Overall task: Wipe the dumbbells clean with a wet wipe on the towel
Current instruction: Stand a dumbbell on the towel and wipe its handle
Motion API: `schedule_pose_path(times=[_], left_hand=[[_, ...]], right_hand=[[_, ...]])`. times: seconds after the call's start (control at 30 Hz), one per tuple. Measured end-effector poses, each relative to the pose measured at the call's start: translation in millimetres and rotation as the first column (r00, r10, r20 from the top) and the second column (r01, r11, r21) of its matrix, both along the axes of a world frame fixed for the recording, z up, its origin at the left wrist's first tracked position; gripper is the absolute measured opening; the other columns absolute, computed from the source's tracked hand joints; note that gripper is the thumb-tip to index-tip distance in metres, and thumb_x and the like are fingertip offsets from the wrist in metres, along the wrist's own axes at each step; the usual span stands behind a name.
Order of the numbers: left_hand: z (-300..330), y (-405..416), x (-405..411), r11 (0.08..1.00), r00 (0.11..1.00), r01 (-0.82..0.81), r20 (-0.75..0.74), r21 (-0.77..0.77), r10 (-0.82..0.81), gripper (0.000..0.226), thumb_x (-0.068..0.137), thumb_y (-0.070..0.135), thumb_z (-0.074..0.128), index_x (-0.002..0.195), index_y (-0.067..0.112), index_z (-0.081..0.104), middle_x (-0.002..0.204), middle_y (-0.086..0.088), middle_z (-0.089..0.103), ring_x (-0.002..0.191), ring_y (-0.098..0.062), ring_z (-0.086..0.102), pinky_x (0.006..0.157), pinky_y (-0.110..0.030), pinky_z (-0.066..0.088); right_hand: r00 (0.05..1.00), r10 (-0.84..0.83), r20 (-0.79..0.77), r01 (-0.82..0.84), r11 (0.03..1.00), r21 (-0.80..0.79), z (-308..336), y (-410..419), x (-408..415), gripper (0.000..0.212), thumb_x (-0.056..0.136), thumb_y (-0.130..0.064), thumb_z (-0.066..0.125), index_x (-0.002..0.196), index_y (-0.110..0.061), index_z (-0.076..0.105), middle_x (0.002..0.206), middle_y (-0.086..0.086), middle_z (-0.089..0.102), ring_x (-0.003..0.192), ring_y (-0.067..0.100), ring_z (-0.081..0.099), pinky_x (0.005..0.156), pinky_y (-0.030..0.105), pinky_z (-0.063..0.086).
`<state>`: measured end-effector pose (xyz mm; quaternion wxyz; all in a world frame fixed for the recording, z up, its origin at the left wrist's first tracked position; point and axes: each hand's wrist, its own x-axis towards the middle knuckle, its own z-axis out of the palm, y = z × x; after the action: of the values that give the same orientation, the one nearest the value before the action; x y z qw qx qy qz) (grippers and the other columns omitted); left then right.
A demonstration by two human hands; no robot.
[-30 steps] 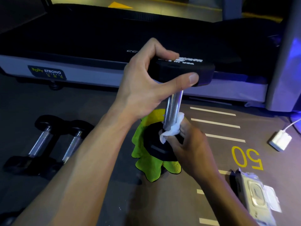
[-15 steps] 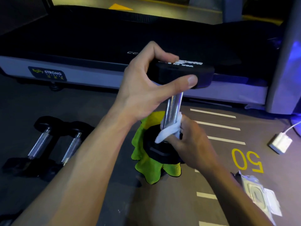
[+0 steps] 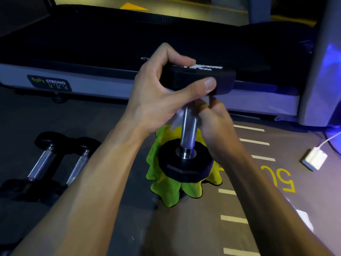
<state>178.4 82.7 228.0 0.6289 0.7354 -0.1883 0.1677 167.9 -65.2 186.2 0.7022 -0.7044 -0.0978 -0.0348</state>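
Nearest the camera, both forearms reach forward over the floor (image 3: 129, 228). Since the frame 1 s ago the right hand (image 3: 212, 124) has slid up the chrome handle, from the lower head to just beneath the upper one, so the collar at the bottom of the handle is now bare. That hand is motion-blurred, its fingers curled round the handle with the wet wipe (image 3: 177, 120) wrapped on it; only a pale smear of the wipe shows left of the handle.

Below the right hand, the dumbbell (image 3: 188, 130) stands upright, its black lower head resting on the crumpled green-yellow towel (image 3: 171, 191), which lies on the floor. The handle is shiny, with a blue glint near its base.

The left hand (image 3: 160, 93) grips the black upper head as before, thumb across the near edge and fingers curled over the top.

Left of the left forearm, 2 more dumbbells (image 3: 55, 159) lie side by side on the floor. Right of the right hand lie a yellow "50" marking (image 3: 278, 180) and a white charger (image 3: 314, 159). Beyond both hands stretches the treadmill (image 3: 92, 52), labelled "STRONG".
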Motion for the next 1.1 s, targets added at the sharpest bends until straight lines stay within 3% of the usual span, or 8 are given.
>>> schedule_pose_path(times=[0.17,0.27,0.47,0.57,0.63,0.73,0.93,1.1], left_hand=[[-0.1,4.8,-1.3,0.999,1.0,0.025,0.002,-0.032,-0.025,0.042,0.077,0.036,0.088,0.102,0.017,0.06,0.12,-0.005,0.074,0.109,-0.019,0.072,0.096,-0.043,0.059],[-1.0,8.2,-3.1,0.997,0.998,0.066,0.001,-0.031,-0.066,0.047,0.076,0.034,0.087,0.106,0.01,0.06,0.122,-0.006,0.073,0.115,-0.016,0.07,0.101,-0.036,0.056],[-5.6,6.3,-5.2,0.998,0.998,0.061,0.036,-0.01,-0.061,0.045,0.076,0.033,0.087,0.104,0.012,0.059,0.122,-0.007,0.073,0.127,-0.012,0.064,0.113,-0.044,0.048],[-6.4,7.8,-7.0,0.998,0.997,0.059,0.048,-0.009,-0.058,0.047,0.077,0.033,0.088,0.106,0.01,0.059,0.122,-0.007,0.073,0.128,-0.013,0.063,0.113,-0.044,0.048],[-8.1,7.5,-7.1,0.998,0.997,0.06,0.038,-0.018,-0.06,0.045,0.078,0.03,0.089,0.106,0.011,0.059,0.122,-0.007,0.072,0.129,-0.013,0.062,0.113,-0.044,0.048],[-11.1,6.2,-7.3,0.999,0.999,0.028,0.036,-0.047,-0.026,0.044,0.079,0.033,0.088,0.107,0.016,0.058,0.125,-0.006,0.07,0.128,-0.009,0.061,0.112,-0.041,0.049],[-24.8,-7.3,-12.6,0.995,0.998,-0.059,0.009,-0.084,0.06,0.049,0.083,0.046,0.079,0.122,0.029,0.055,0.142,0.002,0.053,0.131,-0.013,0.057,0.112,-0.046,0.049],[-48.5,-20.6,-20.7,0.973,0.942,-0.077,-0.336,-0.219,-0.001,0.095,0.076,0.051,0.077,0.156,0.018,0.037,0.132,-0.001,0.063,0.095,0.013,0.069,0.085,-0.015,0.055]], right_hand=[[0.977,0.125,-0.17,-0.03,0.881,0.473,-9.5,3.0,5.8,0.03,0.107,-0.02,0.042,0.102,0.0,0.063,0.086,0.013,0.074,0.081,0.024,0.071,0.081,0.039,0.058],[0.953,0.213,-0.214,-0.128,0.927,0.352,-19.0,-7.5,3.5,0.041,0.103,-0.036,0.042,0.112,0.0,0.061,0.098,0.015,0.069,0.089,0.028,0.066,0.088,0.046,0.051],[0.985,0.084,0.148,-0.101,0.989,0.109,-9.1,5.3,-4.3,0.02,0.105,-0.003,0.044,0.107,-0.008,0.063,0.093,0.017,0.068,0.091,0.033,0.067,0.083,0.035,0.054],[0.983,0.049,0.175,-0.042,0.998,-0.041,-15.5,10.8,-3.7,0.015,0.105,-0.01,0.046,0.11,-0.015,0.06,0.089,0.004,0.066,0.088,0.02,0.063,0.079,0.042,0.051],[0.974,0.095,0.206,-0.035,0.96,-0.278,-25.8,-3.4,-8.6,0.021,0.107,-0.014,0.05,0.113,-0.028,0.063,0.112,-0.001,0.068,0.109,0.012,0.065,0.096,0.04,0.051],[0.97,0.212,0.118,-0.119,0.839,-0.531,-38.4,-22.1,-27.4,0.016,0.106,-0.015,0.055,0.104,-0.026,0.065,0.112,-0.005,0.062,0.107,0.012,0.062,0.092,0.031,0.047],[0.989,0.136,0.053,-0.085,0.833,-0.547,-50.0,-33.2,-46.1,0.014,0.103,-0.021,0.064,0.113,-0.028,0.069,0.107,-0.016,0.073,0.102,0.007,0.069,0.086,0.025,0.053],[0.997,0.074,0.03,-0.045,0.832,-0.552,-54.1,-33.7,-40.9,0.003,0.097,-0.03,0.071,0.099,-0.029,0.073,0.092,-0.004,0.075,0.087,0.016,0.071,0.077,0.042,0.057]])
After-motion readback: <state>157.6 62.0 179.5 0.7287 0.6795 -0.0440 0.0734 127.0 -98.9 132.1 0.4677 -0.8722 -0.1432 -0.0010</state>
